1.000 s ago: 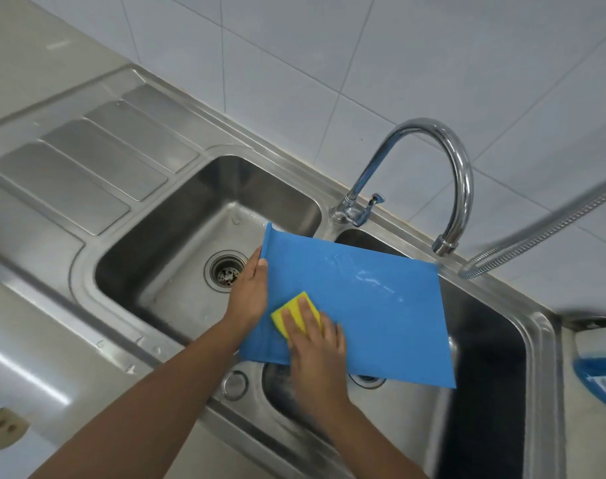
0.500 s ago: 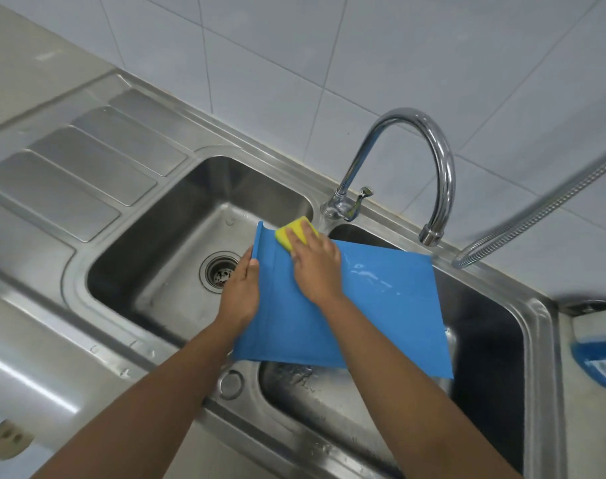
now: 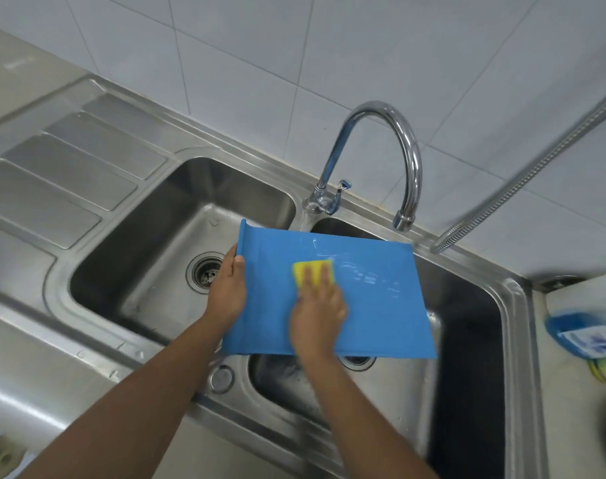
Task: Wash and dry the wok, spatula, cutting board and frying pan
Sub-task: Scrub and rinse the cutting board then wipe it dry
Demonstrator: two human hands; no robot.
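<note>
Where steel sink (image 3: 517, 305) meets tiles (image 3: 225, 46), board (image 3: 381, 305) (wet)

My left grip (image 3: 225, 292) clamps the left edge of the cutting board (image 3: 381, 305); my right grip (image 3: 317, 305) lies flat, fingers straight, pressing the sponge (image 3: 298, 273). Both forearms reach forward.

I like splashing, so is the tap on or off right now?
Off, it seems: no stream falls from the spout of the tap. The board below shows only wet streaks.
</note>
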